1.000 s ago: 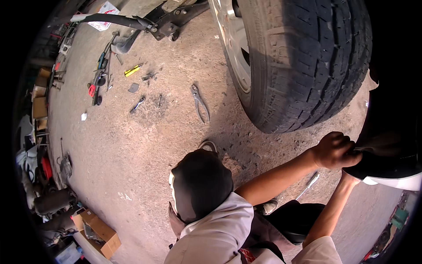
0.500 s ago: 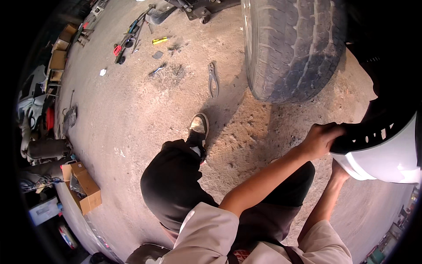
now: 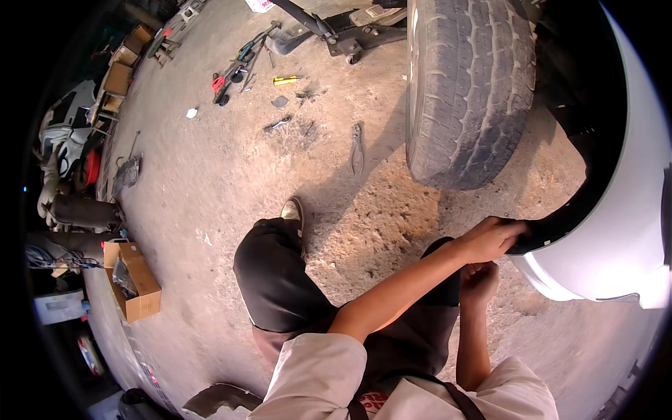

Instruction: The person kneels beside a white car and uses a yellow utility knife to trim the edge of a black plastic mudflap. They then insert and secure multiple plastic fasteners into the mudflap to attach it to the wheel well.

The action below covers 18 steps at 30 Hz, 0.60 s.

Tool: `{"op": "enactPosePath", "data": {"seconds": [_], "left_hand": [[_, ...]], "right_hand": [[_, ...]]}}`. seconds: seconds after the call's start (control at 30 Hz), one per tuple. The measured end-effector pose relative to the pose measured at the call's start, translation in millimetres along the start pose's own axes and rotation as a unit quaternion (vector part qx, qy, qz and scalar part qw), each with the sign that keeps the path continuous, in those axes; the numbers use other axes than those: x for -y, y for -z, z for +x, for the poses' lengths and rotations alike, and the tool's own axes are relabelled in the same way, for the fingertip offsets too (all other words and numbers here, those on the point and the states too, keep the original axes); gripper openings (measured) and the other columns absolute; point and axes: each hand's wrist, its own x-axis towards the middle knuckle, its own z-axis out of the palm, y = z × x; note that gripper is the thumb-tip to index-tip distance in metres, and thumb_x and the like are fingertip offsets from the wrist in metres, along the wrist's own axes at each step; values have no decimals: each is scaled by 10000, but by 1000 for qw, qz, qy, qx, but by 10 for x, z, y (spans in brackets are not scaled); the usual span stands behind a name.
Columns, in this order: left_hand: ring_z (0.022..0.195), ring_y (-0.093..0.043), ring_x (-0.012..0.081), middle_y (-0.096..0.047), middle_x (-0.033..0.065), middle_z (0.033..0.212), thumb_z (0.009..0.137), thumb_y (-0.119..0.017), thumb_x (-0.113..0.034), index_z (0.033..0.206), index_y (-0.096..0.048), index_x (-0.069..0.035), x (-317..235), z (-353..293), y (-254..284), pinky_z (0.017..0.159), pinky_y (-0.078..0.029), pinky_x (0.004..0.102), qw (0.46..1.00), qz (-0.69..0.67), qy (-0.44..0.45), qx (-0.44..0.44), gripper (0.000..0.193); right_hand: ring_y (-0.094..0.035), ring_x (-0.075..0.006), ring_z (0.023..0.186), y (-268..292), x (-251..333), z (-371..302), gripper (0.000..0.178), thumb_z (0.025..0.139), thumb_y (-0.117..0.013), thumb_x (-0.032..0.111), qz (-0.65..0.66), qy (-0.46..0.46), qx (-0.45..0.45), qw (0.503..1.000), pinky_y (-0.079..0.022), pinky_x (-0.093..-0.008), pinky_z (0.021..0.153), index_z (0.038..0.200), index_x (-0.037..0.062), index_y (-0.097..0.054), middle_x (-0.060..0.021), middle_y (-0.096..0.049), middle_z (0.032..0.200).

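My left hand (image 3: 492,239) reaches out and grips the lower edge of a black wheel-arch liner (image 3: 560,225), which runs under a white car fender (image 3: 616,238). My right hand (image 3: 479,275) sits just below it with its fingers curled into a fist. Nothing shows in that fist, and it is close to the liner's edge. A large worn tyre (image 3: 469,91) stands on the dirt floor just beyond both hands. I am crouched, with my dark-trousered knee (image 3: 273,273) and my shoe (image 3: 292,210) to the left.
Pliers (image 3: 358,148) lie on the ground left of the tyre. A floor jack (image 3: 336,35) sits at the top. Farther left lie a yellow-handled tool (image 3: 285,80) and several scattered tools (image 3: 238,66). An open cardboard box (image 3: 133,280) and clutter line the left edge.
The view has swung so that more of the white fender and the tyre tread shows. My left hand stays on the liner's edge. My right hand now sits lower, clear below it.
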Motion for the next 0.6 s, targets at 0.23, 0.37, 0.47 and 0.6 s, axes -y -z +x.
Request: {"op": "enactPosePath", "data": {"seconds": [0.23, 0.37, 0.47, 0.6], "left_hand": [[575, -658, 270, -618, 71, 716, 848, -650, -206, 947, -632, -145, 37, -15, 324, 489, -519, 393, 959, 153, -214, 107, 118], [604, -665, 291, -623, 86, 831, 891, -596, -226, 1270, -540, -128, 230, -290, 786, 488, -519, 427, 934, 133, -233, 238, 395], [721, -676, 359, -642, 136, 850, 920, -521, -239, 1302, -529, -91, 159, -363, 1703, 601, -532, 489, 839, 153, -235, 466, 410], [932, -661, 371, -705, 181, 1011, 921, -542, -239, 1173, -672, -44, 444, -183, 3387, 802, -516, 473, 595, 121, 74, 791, 344]], "right_hand": [[-354, -107, 535, -1294, -31, -766, 164, 980, -456, 137, -298, 479, 54, 824, -293, -241, 501, 879, 9, -477, -26, -385, 595], [-371, -152, 602, -2123, -55, -515, 191, 988, -424, 141, -379, 586, 71, 713, -315, -285, 570, 945, -33, -490, -60, -394, 656], [-479, -208, 717, -2695, -123, -29, 203, 1006, -406, 107, -468, 629, 102, 612, -376, -302, 639, 1003, -63, -516, -149, -533, 799], [-567, -139, 837, -3205, -235, 516, 215, 1004, -503, 95, -433, 693, -82, 571, -453, -259, 783, 1073, -62, -633, -97, -668, 997]]}}
